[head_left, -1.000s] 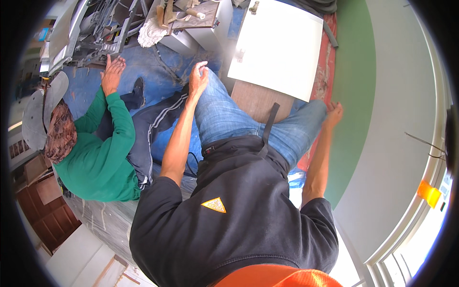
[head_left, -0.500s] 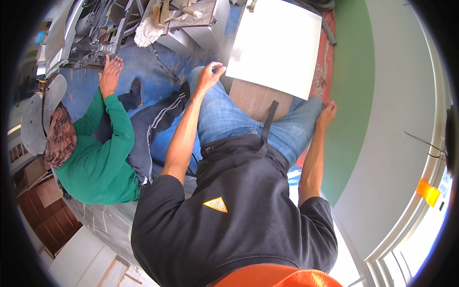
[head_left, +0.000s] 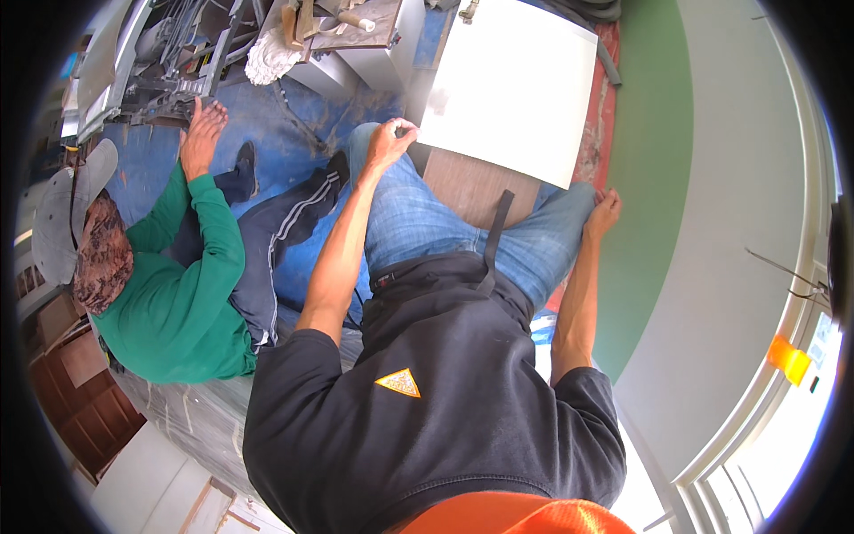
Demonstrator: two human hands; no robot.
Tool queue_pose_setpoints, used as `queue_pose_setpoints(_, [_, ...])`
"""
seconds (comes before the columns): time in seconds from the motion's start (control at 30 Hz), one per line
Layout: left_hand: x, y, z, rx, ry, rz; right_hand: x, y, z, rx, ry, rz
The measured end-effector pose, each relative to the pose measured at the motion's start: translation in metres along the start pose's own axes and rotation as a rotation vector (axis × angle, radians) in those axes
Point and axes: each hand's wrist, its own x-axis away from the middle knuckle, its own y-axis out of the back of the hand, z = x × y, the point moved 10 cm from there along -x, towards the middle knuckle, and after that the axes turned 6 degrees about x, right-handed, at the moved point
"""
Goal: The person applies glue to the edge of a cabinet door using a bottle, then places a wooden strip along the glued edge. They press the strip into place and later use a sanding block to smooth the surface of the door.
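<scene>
My left hand (head_left: 390, 144) is over my left knee, thumb and fingertips brought together in a pinch. Its fingertips are beside the near left corner of a white flat panel (head_left: 509, 93); whether they touch it I cannot tell. The panel, with a metal hinge (head_left: 468, 11) at its far left corner, lies over a wood-toned board (head_left: 480, 185) between my legs. At the outer side of my right knee is my right hand (head_left: 605, 212), its fingers curled and closed near the green band of the wall. Anything inside either pinch is too small to make out.
To my left sits a person in a green top (head_left: 182, 311) and grey cap, hands raised near metal frames (head_left: 173, 76). White drawer boxes (head_left: 391, 49) stand ahead, with a white rag (head_left: 271, 59) beside them. A green and white wall (head_left: 654, 178) rises close on my right.
The whole view has shifted slightly. Both my hands keep nearly the same pose, and the panel has stayed in place. The person in green has barely moved.
</scene>
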Motion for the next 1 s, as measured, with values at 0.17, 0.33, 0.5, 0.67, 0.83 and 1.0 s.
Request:
queue_pose_setpoints(0.17, [0.0,0.0,-0.012,-0.048,0.011,-0.028,-0.001,0.001,0.002,0.009,0.026,-0.003])
queue_pose_setpoints(0.33, [0.002,-0.005,-0.007,-0.086,0.093,-0.022,-0.001,0.001,0.0,0.02,0.022,-0.001])
queue_pose_setpoints(0.5, [0.003,-0.005,-0.002,0.044,0.085,-0.031,-0.002,0.002,-0.001,0.0,0.017,-0.006])
queue_pose_setpoints(0.67, [0.001,-0.007,-0.002,0.03,0.066,-0.002,-0.003,0.002,-0.003,-0.012,0.005,-0.013])
queue_pose_setpoints(0.83, [0.0,-0.008,-0.001,0.0,0.097,-0.018,-0.001,0.002,-0.001,0.0,0.008,-0.007])
queue_pose_setpoints(1.0, [0.001,-0.008,-0.026,-0.199,-0.041,-0.076,-0.001,0.001,-0.001,-0.006,0.004,0.003])
